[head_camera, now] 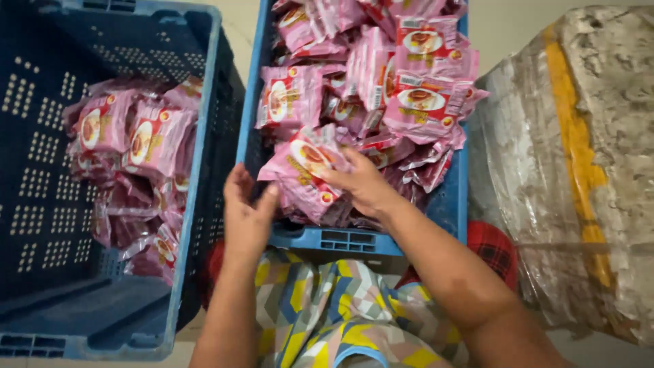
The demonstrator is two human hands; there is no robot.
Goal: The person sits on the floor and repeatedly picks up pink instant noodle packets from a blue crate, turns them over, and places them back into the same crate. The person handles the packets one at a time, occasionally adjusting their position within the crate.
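Head view, looking down past a lap in yellow, grey and pink patterned cloth [327, 313]. The right hand [364, 185] rests on a glossy pink plastic snack packet with a round food picture [306, 167], fingers bent over its top and thumb side pressing it, so the packet is gripped rather than merely touched. The left hand [246, 215] sits just beside that packet's lower left corner, fingers together and curled slightly upward, thumb tip near the wrapper edge; whether it actually pinches the wrapper cannot be told. Both hands are over the near end of a light blue plastic crate heaped with the same pink packets [354, 240] (the heap rises highest beyond the right hand). To the left of the left hand stands a larger dark blue perforated plastic crate [41, 157], with a smaller pile of identical pink packets [133, 146] against its right wall. Off to the right of the right forearm, a bulky bundle wrapped in clear plastic with a yellow strip [579, 157]. Behind the right elbow, a patch of red checked fabric [494, 249].
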